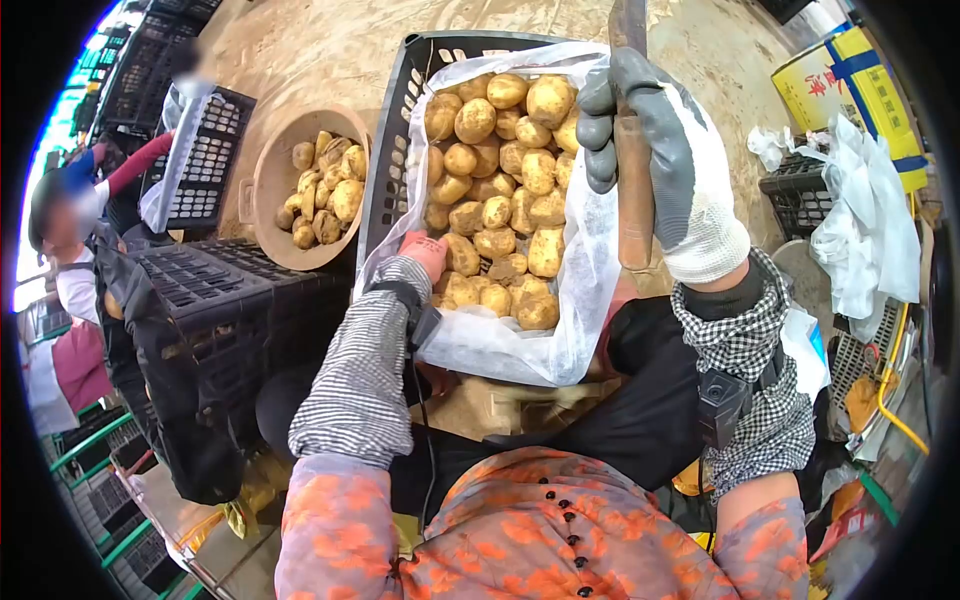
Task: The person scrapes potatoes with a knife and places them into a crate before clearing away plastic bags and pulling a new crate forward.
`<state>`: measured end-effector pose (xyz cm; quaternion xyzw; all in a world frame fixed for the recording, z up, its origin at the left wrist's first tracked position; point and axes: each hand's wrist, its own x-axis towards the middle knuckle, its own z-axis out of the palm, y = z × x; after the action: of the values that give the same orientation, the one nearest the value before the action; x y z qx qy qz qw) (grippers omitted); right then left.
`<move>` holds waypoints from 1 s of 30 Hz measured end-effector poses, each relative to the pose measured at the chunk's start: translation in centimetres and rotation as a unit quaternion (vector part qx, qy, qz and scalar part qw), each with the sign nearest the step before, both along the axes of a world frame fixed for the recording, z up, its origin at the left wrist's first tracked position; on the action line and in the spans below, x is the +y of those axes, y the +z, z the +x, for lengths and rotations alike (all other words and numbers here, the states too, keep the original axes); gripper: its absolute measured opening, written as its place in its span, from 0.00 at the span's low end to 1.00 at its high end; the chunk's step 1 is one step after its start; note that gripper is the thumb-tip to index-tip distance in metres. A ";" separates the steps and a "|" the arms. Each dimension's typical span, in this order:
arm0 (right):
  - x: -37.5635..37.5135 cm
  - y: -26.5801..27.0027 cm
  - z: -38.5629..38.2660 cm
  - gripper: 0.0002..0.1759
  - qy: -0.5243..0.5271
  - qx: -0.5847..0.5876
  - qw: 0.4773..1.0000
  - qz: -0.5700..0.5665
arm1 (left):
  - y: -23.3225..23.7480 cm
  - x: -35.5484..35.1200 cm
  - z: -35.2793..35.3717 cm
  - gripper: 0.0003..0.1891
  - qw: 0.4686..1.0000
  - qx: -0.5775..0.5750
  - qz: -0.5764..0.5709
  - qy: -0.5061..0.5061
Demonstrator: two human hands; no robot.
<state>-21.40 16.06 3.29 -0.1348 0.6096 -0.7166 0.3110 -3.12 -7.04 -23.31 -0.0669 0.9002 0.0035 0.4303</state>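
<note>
Potatoes (495, 190), many with soil on them, lie in a black plastic crate (385, 175) lined with white sheeting (590, 270). My left hand (427, 255) is at the crate's left side, against the liner and beside the potatoes; its fingertips are hidden. My right hand (655, 150), in a grey-coated white glove, is closed round the wooden handle of a knife-like tool (635, 200). This tool stands upright above the crate's right edge, its flat metal part (628, 30) running out of the top of the view.
A round tan basin (262, 200) of potatoes stands left of the crate. Stacked black crates (205, 285) are at the left, where two people work. At the right are a yellow carton (865, 90), white plastic bags (865, 220) and another black crate (800, 195).
</note>
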 end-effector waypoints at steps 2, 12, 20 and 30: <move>0.1 -0.2 0.0 0.19 0.009 -0.002 1.000 -0.006 | 2.6 0.1 0.2 0.31 0.972 0.082 0.113 0.187; 0.2 -0.3 1.7 0.20 0.041 0.003 0.999 -0.032 | 19.9 5.1 1.8 0.33 0.354 0.148 0.764 0.518; 0.4 0.8 4.3 0.19 0.074 -0.029 0.995 -0.052 | 13.1 2.4 3.8 0.16 0.662 0.402 0.479 0.412; 0.3 1.9 1.1 0.20 -0.008 0.002 0.999 -0.044 | -0.2 6.6 -7.3 0.39 0.943 0.129 0.091 0.292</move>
<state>-20.29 16.32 5.21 -0.1452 0.5788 -0.7451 0.2978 -10.45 -0.45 -23.48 -0.2864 0.8846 0.2200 0.2952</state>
